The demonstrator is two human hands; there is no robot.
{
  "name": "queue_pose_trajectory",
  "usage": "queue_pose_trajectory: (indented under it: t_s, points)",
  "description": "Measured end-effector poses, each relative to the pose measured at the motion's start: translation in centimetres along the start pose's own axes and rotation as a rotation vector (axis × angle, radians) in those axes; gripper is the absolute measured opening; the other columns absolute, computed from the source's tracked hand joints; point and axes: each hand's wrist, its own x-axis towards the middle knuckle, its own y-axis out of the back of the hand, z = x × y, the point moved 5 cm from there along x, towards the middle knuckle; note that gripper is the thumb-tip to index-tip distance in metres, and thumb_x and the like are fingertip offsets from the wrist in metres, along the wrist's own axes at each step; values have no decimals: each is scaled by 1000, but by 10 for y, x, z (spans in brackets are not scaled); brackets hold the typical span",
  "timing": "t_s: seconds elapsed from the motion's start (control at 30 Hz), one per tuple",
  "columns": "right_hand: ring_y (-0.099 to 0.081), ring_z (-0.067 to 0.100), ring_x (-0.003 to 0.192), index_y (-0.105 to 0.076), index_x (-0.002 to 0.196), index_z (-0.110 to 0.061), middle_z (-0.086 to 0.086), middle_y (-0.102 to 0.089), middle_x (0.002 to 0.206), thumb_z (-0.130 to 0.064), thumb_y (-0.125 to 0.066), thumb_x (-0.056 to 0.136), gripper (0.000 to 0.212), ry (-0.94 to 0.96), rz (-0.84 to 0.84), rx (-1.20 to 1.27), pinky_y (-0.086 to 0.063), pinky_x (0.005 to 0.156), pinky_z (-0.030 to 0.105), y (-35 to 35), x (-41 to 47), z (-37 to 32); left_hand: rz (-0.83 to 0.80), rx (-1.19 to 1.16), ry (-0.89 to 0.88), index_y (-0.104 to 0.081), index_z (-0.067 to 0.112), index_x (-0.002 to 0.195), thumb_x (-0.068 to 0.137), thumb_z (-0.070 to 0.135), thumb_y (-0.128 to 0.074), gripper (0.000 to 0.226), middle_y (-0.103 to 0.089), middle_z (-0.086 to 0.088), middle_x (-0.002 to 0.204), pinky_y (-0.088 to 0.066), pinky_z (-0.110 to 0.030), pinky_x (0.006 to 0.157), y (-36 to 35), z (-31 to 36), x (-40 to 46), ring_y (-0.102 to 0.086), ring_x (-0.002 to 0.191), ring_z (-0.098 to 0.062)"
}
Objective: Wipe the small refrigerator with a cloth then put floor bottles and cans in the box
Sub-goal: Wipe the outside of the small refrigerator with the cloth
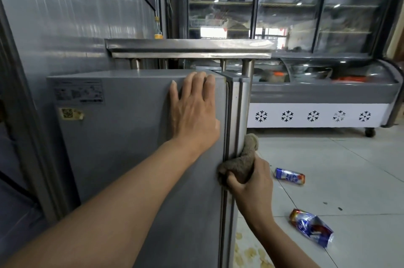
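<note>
Filling the left and middle of the view, the small grey refrigerator [135, 141] is seen from its side, with a printed label and a yellowed sticker fixed near its upper left corner. A steel shelf [188, 48] is mounted just above it, and a glass-fronted display freezer [317, 101] is ranged along the back wall. The white tiled floor [349, 158] is spread to the right. The left hand [193, 110] is laid open and flat against the upper side panel of the refrigerator, fingers curled over the top edge. The right hand [251, 182] is closed around a brown cloth [240, 164], which is pressed against the refrigerator's front corner by the door seam. Two crushed cans are left lying on the floor well apart from the refrigerator: the nearer can [311, 227] and the farther can [289, 176].
</note>
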Motion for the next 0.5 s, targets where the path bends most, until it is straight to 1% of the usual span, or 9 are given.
queue_pose_trajectory:
  t_s: [0.07,0.1,0.17,0.2,0.27,0.33,0.43,0.5]
  points:
    - [-39,6,94,-47,125,-9,2,-47,106,-18,-77,65,68,14,-31,12,-31,79,16,-6,-4,6,3,5,-2,-25,12,139,70,22,-60,78,-29,-8,145,-14,-51,113,0,0,0,-22,137,-26]
    - [-41,8,92,-45,123,-11,0,-45,103,-20,-77,66,66,7,-37,8,-33,77,18,-8,-3,9,4,9,-5,-25,12,139,70,22,-60,78,-30,-8,145,-14,-51,113,1,0,0,-22,136,-26]
    - [-45,11,82,-44,113,-15,-3,-41,96,-25,-75,68,56,-5,-48,-2,-35,66,20,-11,-1,12,-1,12,-14,-26,12,138,70,21,-59,77,-31,-8,144,-16,-50,112,3,0,1,-23,135,-26]
    - [-44,10,77,-43,106,-18,-4,-40,92,-25,-74,69,49,3,-52,-3,-33,60,18,-11,1,12,-2,9,-18,-27,13,138,70,19,-59,76,-31,-7,144,-16,-49,112,4,-1,1,-24,135,-26]
    - [-42,4,68,-39,95,-24,-4,-42,86,-23,-73,69,42,46,-55,-9,-30,54,13,-9,6,10,-5,10,-33,-26,14,138,70,16,-58,75,-31,-5,143,-16,-48,112,5,-4,1,-24,134,-25]
    - [-43,0,68,-40,91,-26,-2,-45,85,-20,-73,69,40,84,-57,-14,-30,54,11,-6,12,8,1,23,-54,-27,14,138,70,12,-57,74,-33,-5,142,-17,-47,110,5,-6,1,-26,132,-25]
    - [-42,3,67,-48,92,-22,-2,-50,86,-19,-74,69,35,94,-36,-1,-31,56,12,-1,21,1,6,41,-48,-27,15,137,70,11,-56,73,-33,-5,141,-18,-45,109,4,-5,2,-26,130,-25]
    - [-46,10,71,-51,93,-19,0,-52,87,-19,-74,69,34,95,-1,14,-33,59,20,4,30,-10,1,44,-37,-27,16,136,69,12,-57,73,-33,-4,141,-19,-44,108,4,-4,2,-26,130,-25]
